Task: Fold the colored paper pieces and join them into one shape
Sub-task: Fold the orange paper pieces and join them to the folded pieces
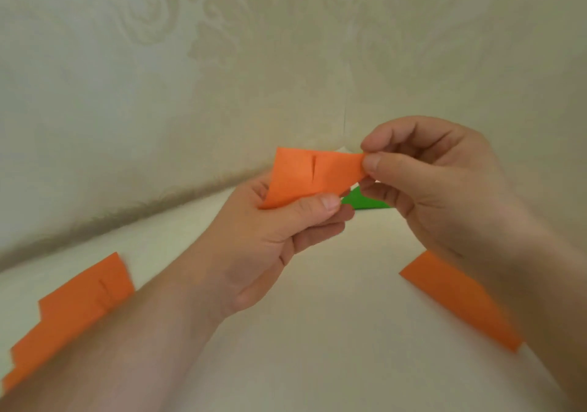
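A single head-worn view looks forward and down from the person's own vantage, close over the work; both forearms enter from the bottom edge and meet near the frame's centre, where the left hand and right hand fill much of the middle; the wide-angle lens bends the white table edge into a curve across the left side; beyond it the camera faces a patterned wall that takes the whole upper half; there is no second view, so nothing is shared between views
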`<state>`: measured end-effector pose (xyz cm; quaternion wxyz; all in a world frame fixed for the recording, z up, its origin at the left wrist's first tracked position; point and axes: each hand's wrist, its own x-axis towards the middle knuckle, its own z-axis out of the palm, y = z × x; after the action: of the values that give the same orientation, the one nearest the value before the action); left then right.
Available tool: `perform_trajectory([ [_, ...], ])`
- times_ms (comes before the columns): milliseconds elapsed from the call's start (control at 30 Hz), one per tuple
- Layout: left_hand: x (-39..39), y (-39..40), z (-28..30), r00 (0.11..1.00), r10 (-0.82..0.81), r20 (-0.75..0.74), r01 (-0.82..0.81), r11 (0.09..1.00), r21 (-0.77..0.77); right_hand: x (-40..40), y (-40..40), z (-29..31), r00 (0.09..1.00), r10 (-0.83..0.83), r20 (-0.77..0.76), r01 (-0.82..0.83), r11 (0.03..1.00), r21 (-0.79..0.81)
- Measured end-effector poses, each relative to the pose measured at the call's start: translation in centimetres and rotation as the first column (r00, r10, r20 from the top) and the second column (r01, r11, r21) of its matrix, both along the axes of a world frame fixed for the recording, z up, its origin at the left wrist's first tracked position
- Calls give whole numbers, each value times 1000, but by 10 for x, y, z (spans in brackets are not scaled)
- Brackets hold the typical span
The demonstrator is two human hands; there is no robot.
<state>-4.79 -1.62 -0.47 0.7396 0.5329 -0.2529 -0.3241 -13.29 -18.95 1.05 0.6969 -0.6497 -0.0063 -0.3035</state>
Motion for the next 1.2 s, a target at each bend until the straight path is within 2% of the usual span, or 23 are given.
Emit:
perform_trajectory([
  [100, 14, 12, 1, 970, -229, 79, 222, 971, 93, -3, 0, 4, 999, 21, 44, -24, 997, 75],
  [167, 23, 19, 6, 955, -289, 67, 289, 957, 18, -5, 0, 6, 998, 35, 52, -38, 997, 68],
  [233, 29, 21, 14, 973, -229, 27, 230, 970, -81, -5, 3, 5, 999, 13, 34, -14, 1000, 17],
  [300, 27, 20, 18, 980, -109, 166, 118, 992, -48, -5, 7, 1, 1000, 18, 5, -18, 999, -44],
  [400, 16, 16, 16, 901, 31, 432, -71, 995, 76, -3, 12, -4, 998, 34, -52, -39, 995, -94],
  [467, 9, 14, 13, 857, 66, 511, -142, 984, 111, -3, 15, -5, 996, 46, -79, -54, 993, -102],
  [533, 5, 14, 14, 826, 119, 551, -197, 977, 84, -2, 16, -4, 993, 93, -75, -96, 995, -37],
  [633, 4, 19, 17, 809, 184, 558, -200, 979, -33, -3, 17, -2, 981, 187, -50, -182, 979, 96],
  [800, 0, 24, 23, 788, 189, 586, -147, 982, -120, -7, 18, -2, 961, 271, -60, -269, 963, 30],
  [1133, 1, 27, 22, 736, 188, 650, -113, 981, -155, -13, 19, 3, 934, 355, 30, -355, 935, 7],
  [1200, 3, 29, 22, 732, 186, 656, -143, 983, -119, -13, 22, 4, 935, 349, 65, -350, 937, 10],
])
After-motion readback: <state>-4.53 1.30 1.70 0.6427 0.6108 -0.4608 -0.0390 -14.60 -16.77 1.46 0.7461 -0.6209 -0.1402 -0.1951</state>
